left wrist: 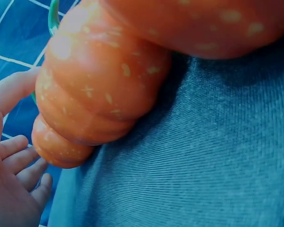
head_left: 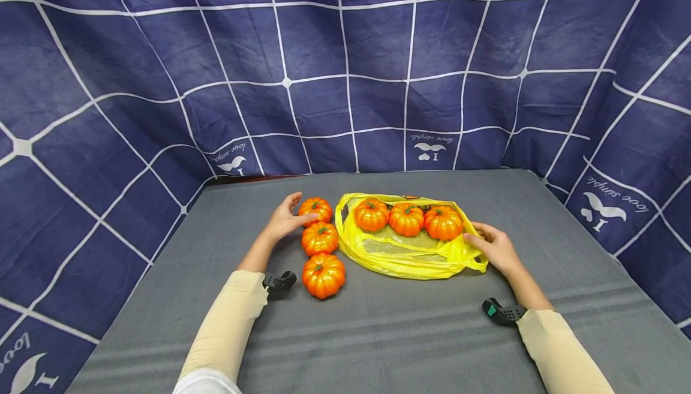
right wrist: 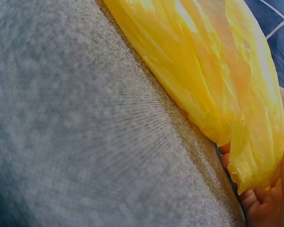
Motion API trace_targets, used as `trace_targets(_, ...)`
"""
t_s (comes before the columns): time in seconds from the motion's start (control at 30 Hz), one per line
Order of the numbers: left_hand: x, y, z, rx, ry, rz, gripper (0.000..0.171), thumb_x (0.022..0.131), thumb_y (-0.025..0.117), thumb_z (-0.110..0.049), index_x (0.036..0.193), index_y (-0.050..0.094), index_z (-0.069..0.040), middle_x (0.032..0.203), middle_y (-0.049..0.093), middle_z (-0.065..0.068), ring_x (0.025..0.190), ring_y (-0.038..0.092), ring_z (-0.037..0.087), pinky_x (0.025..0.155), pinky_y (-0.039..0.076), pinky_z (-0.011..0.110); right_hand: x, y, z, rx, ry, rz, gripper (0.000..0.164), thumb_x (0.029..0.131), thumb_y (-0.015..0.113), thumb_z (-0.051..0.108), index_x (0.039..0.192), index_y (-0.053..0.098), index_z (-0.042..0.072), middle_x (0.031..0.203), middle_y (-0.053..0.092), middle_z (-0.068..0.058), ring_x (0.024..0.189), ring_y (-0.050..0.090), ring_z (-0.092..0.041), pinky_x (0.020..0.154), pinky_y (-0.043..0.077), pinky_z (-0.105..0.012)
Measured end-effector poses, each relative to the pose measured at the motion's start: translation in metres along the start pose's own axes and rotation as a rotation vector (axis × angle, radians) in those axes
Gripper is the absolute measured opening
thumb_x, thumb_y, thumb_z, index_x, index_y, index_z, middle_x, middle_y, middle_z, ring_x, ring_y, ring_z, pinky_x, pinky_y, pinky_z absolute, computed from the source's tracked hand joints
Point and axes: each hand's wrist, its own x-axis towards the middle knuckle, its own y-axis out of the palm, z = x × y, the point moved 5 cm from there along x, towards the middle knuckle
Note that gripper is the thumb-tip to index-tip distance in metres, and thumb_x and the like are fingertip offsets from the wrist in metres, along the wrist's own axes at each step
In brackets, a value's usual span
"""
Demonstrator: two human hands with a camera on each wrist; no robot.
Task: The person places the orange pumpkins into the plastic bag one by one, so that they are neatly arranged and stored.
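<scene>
My left hand (head_left: 286,219) is beside the farthest of three small orange pumpkins in a column; its fingers are spread and the thumb reaches over this far pumpkin (head_left: 315,209). Nearer to me come the middle pumpkin (head_left: 320,238) and the near pumpkin (head_left: 324,276). In the left wrist view the hand (left wrist: 14,184) has extended fingers, not wrapped round anything. A yellow plastic bag (head_left: 399,267) lies with its mouth spread, three more pumpkins (head_left: 406,219) in a row within it. My right hand (head_left: 498,249) pinches the bag's right edge; in the right wrist view, yellow film (right wrist: 255,156) partly hides the fingers.
A grey cloth (head_left: 410,334) covers the table. Dark blue curtains (head_left: 378,40) with white grid lines hang behind it and on both sides. Each wrist wears a black strap device, one on the left (head_left: 279,281), another on the right (head_left: 503,312).
</scene>
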Motion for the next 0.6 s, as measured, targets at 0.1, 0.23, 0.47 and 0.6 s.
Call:
trace_targets(0.1, 0.002, 0.003, 0.004, -0.057, -0.022, 0.031, 0.086, 0.084, 0.075, -0.016, 0.149, 0.025, 0.008, 0.153, 0.027, 0.027, 0.142, 0.024, 0.038, 0.114, 0.023, 0.047, 0.000, -0.001, 0.000, 0.003, 0.001, 0.001, 0.049, 0.095, 0.065, 0.028, 0.129, 0.058, -0.007, 0.103, 0.066, -0.021, 0.074, 0.054, -0.002, 0.064, 0.046, -0.019)
trace_targets(0.23, -0.001, 0.003, 0.006, -0.106, -0.075, 0.074, 0.086, 0.085, 0.073, -0.016, 0.150, 0.022, 0.007, 0.155, 0.023, 0.027, 0.142, 0.023, 0.039, 0.114, 0.022, 0.049, -0.001, 0.000, 0.000, 0.010, 0.003, 0.010, 0.049, 0.095, 0.065, 0.028, 0.129, 0.058, -0.007, 0.105, 0.065, -0.022, 0.075, 0.055, -0.001, 0.064, 0.046, -0.019)
trace_targets(0.47, 0.004, 0.007, 0.020, -0.143, -0.101, 0.088, 0.082, 0.086, 0.073, -0.017, 0.149, 0.026, 0.005, 0.149, 0.035, 0.025, 0.136, 0.035, 0.036, 0.111, 0.031, 0.046, -0.001, 0.001, 0.001, 0.015, 0.006, 0.012, 0.049, 0.095, 0.065, 0.027, 0.129, 0.057, -0.008, 0.105, 0.065, -0.023, 0.076, 0.055, -0.001, 0.065, 0.046, -0.018)
trace_targets(0.6, 0.005, 0.008, 0.020, -0.155, -0.097, 0.081, 0.078, 0.085, 0.073, -0.016, 0.147, 0.030, 0.006, 0.145, 0.041, 0.026, 0.132, 0.040, 0.036, 0.109, 0.034, 0.046, -0.001, 0.000, 0.001, 0.022, 0.003, 0.009, 0.049, 0.095, 0.065, 0.026, 0.129, 0.057, -0.008, 0.105, 0.065, -0.023, 0.075, 0.055, -0.001, 0.064, 0.047, -0.019)
